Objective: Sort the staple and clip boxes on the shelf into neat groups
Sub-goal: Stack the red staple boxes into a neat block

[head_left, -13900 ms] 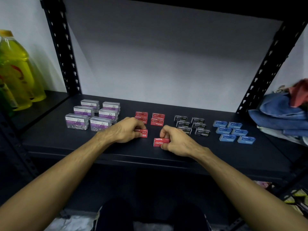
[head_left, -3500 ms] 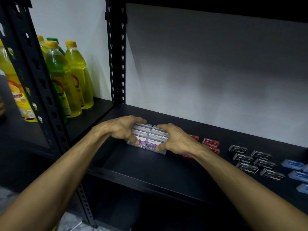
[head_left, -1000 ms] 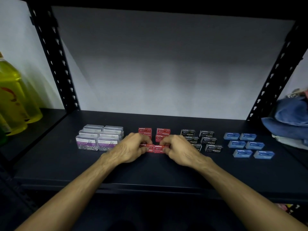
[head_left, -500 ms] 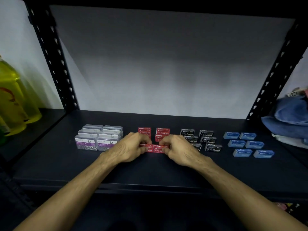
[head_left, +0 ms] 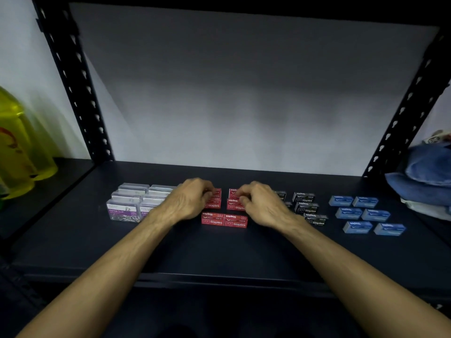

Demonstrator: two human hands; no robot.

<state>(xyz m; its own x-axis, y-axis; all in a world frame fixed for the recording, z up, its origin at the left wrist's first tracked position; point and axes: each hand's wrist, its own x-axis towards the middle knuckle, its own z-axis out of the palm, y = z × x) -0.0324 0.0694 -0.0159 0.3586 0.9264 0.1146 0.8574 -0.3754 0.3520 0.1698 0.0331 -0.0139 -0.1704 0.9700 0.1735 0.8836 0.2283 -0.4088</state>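
Observation:
On the dark shelf (head_left: 219, 250) stand four groups of small boxes. Clear paper clip boxes (head_left: 127, 206) are packed together at the left. Red staple boxes (head_left: 224, 220) sit in the middle, two of them side by side at the front. Black staple boxes (head_left: 306, 207) and blue staple boxes (head_left: 361, 213) lie to the right. My left hand (head_left: 189, 201) has its curled fingers on the rear left red boxes (head_left: 216, 203). My right hand (head_left: 258, 203) has its fingers curled on the rear right red boxes (head_left: 233, 203).
Yellow liquid bottles (head_left: 17, 152) stand on the neighbouring shelf at the left. Folded blue cloth (head_left: 427, 172) lies at the right. Black perforated uprights (head_left: 75, 89) frame the bay. A grey wall is behind.
Both hands have left the front pair of red boxes and moved back to the rear red boxes. The front pair now lies uncovered, side by side.

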